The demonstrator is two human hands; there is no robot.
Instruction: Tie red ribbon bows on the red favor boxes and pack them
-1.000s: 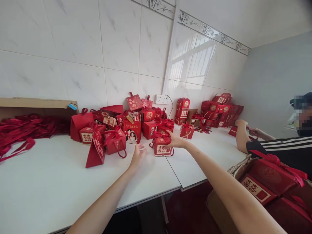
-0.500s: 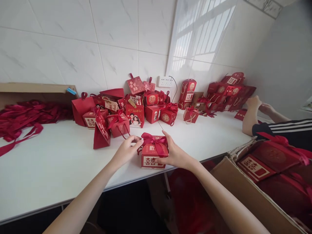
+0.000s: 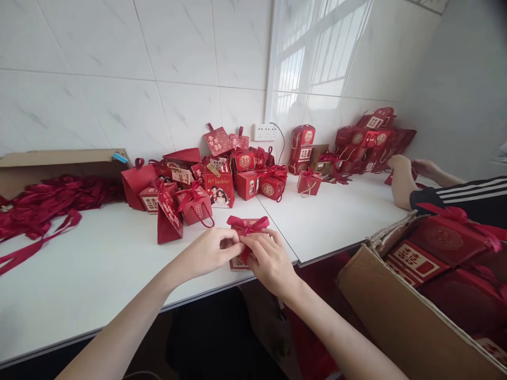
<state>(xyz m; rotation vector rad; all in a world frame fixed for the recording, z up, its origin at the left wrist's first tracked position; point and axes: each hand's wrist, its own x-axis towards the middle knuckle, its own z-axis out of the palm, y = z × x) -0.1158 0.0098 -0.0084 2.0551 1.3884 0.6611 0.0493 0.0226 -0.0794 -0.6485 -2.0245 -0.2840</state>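
Note:
A red gift box (image 3: 238, 262) with gold lettering stands near the front edge of the white table, partly covered by my hands. A dark-red ribbon bow (image 3: 249, 225) is tied across its top. My left hand (image 3: 209, 250) reaches in from the left, thumb and index finger pinched on the ribbon below the knot. From the right, my right hand (image 3: 273, 259) comes over the front of the box, its fingers closed on the ribbon beside the left fingertips. The exact grip of the fingers is partly hidden.
Several red gift boxes (image 3: 194, 204) stand behind on the table (image 3: 130, 274). Loose ribbons (image 3: 79, 198) spill from a carton (image 3: 59, 157) at left. A carton of boxes (image 3: 380, 301) is at front right. Another person's hand (image 3: 400, 163) works at far right, near stacked boxes (image 3: 364, 142).
My right hand has moved from the box's right side to the front of the bow. My left hand has shifted slightly, and both hands now meet at the ribbon.

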